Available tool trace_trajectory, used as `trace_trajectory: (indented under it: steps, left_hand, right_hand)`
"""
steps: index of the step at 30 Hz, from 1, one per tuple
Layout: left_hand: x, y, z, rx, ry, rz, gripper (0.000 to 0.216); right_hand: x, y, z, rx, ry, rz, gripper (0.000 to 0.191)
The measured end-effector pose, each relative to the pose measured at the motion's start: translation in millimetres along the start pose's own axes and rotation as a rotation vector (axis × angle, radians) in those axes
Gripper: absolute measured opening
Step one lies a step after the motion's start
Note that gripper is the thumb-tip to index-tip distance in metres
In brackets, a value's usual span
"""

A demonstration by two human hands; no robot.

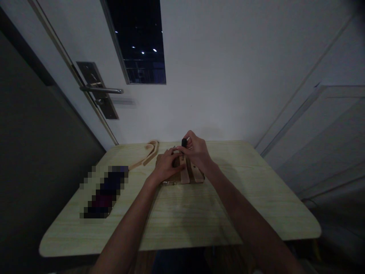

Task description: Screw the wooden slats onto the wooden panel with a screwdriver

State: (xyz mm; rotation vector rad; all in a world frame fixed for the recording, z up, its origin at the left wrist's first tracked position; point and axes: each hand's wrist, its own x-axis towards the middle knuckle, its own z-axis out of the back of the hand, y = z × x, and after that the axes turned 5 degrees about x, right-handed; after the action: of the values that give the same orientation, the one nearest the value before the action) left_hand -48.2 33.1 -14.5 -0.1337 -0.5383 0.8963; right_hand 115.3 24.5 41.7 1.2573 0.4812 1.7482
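Note:
A small wooden assembly of slats (188, 174) lies at the far middle of a pale wooden table (182, 213). My left hand (167, 164) rests on its left side with the fingers curled down over the wood. My right hand (196, 150) is closed around a small tool with a dark handle (184, 142), held upright over the wooden piece. The fingertips of both hands meet above the slats. What the tool's tip touches is hidden by my fingers.
A curved wooden strip (146, 154) lies on the table's far left. A dark pixelated object (104, 192) sits near the left edge. Behind the table stands a white door with a metal handle (101, 90) and a dark window panel (139, 40).

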Motion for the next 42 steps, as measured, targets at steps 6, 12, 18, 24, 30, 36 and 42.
trace_trajectory:
  steps: [6,12,18,24,30,36,42]
  left_hand:
    - [0,-2,2,-0.028,0.002,0.005,0.041]
    - [0,1,-1,-0.022,-0.012,-0.013,0.042]
    - [1,1,0,-0.012,0.004,0.003,0.041]
    - [0,0,1,0.019,0.001,0.004,0.041]
    - [1,-1,1,0.017,0.029,0.023,0.044]
    - [0,-4,4,0.014,0.040,0.026,0.044]
    - [1,-6,6,0.020,0.053,0.026,0.044]
  right_hand:
    - [-2,0,6,-0.095,0.165,0.175,0.020]
    - [3,4,16,0.063,0.378,0.219,0.030]
    - [7,4,15,0.071,0.328,0.146,0.020]
    - [10,1,5,0.032,0.223,0.042,0.011]
    - [10,3,2,-0.120,0.127,0.010,0.017]
    - [3,10,-5,-0.307,0.001,-0.007,0.019]
    - [0,13,-2,-0.329,0.135,0.081,0.010]
